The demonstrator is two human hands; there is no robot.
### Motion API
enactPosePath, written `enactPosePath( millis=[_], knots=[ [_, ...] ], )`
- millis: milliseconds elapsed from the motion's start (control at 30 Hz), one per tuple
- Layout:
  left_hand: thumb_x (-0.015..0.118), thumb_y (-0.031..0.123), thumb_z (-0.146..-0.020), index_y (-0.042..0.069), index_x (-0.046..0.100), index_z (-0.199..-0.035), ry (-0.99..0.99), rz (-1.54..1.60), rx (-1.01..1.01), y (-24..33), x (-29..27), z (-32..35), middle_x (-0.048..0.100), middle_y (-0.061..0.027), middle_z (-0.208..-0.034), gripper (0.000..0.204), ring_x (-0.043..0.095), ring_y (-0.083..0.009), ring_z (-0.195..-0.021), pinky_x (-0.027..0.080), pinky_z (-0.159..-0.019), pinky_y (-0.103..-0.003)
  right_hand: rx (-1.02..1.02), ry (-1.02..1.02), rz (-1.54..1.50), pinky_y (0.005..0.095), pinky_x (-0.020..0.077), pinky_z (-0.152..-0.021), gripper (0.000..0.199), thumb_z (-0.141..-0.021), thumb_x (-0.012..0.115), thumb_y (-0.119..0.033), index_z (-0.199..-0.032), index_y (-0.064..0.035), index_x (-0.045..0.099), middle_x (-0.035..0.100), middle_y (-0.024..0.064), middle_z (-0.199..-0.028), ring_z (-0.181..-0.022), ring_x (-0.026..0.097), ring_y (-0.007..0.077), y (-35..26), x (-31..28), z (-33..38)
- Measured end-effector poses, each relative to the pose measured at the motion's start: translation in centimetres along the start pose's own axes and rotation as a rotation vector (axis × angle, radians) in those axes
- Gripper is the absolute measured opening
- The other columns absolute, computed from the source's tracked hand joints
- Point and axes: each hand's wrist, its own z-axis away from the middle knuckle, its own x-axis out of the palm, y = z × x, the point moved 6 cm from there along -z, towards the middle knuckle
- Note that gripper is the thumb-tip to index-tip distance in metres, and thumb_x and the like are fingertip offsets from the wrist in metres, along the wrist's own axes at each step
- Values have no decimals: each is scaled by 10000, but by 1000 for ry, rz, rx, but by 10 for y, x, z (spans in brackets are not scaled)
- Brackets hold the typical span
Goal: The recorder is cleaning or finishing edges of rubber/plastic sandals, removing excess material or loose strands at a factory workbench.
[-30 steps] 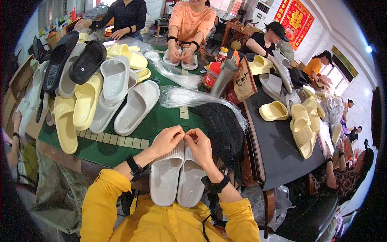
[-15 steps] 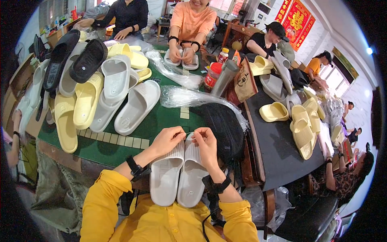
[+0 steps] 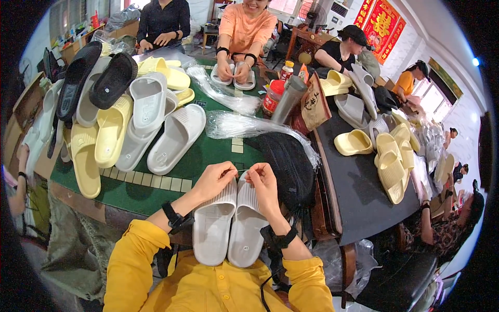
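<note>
Green desk (image 3: 208, 151) across centre and left of frame, pale tile strip along near edge. Dark desk (image 3: 358, 187) adjoining at right, w/ yellow slippers (image 3: 387, 156) and a few grey ones scattered on top.

Heap of slippers (image 3: 119, 114) upper left on green desk: black, grey, white, yellow, overlapping, soles and uppers mixed. Black bag (image 3: 286, 161) right of centre, at join of both desks. Clear plastic bags (image 3: 249, 127) crumpled across middle, one partly over black bag. Red-lidded jar (image 3: 273, 96) and grey metal bottle (image 3: 288, 99) side by side, upper centre, w/ brown paper pouch (image 3: 314, 106) just right.

Other people along top and right edges; one in orange top (image 3: 247, 28) at top centre w/ both hands on a grey pair.

Pair of light grey slippers (image 3: 228, 223) lower centre, side by side, touching, toes toward desk, heels against yellow-sleeved torso.

Left hand (image 3: 213, 179) above toe of left slipper, fingers curled shut, thumb and forefinger pinched on thin thread (image 3: 240, 170). Right hand (image 3: 262, 182) above toe of right slipper, likewise pinched on thread's other end. Thread short, taut between fingertips, just over toes. Black wrist straps on both wrists.
</note>
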Motion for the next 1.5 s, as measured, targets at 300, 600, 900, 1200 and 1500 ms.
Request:
enactPosePath(
  millis=[300,600,900,1200,1500],
  knots=[
    [582,127,-933,-29,625,-916,-20,-91,62,8,2,0,638,-111,-807,163,588,-178,-700,467,-637,-317,-70,-79,128,249,488,-708,98,-946,611,-83,-993,-15,559,608,25,-869,-782,593,97,4,6,-1],
    [580,106,-928,-38,614,-910,-8,-135,139,7,1,1,599,-134,-787,149,563,-214,-672,445,-616,-336,-90,-114,351,267,495,-703,113,-934,620,-75,-1000,6,576,642,69,-874,-769,608,123,-11,16,2],
    [578,146,-929,-19,620,-903,3,-86,115,11,1,2,619,-144,-802,172,585,-272,-668,451,-613,-364,-16,-39,126,261,500,-731,99,-942,601,-57,-1018,1,577,639,53,-919,-818,614,109,6,2,0],
    [600,122,-928,-26,633,-919,10,-73,110,10,1,2,617,-105,-764,152,565,-174,-651,442,-596,-324,-55,-66,180,259,485,-710,108,-948,609,-87,-1007,-6,568,625,44,-905,-797,589,101,4,5,0],
    [601,127,-903,12,649,-915,32,-207,224,8,0,2,626,-93,-857,125,583,-243,-800,465,-706,-359,-20,-75,137,255,479,-723,93,-985,555,-91,-1029,-9,555,602,31,-908,-777,575,100,-2,9,2]
  ],
)
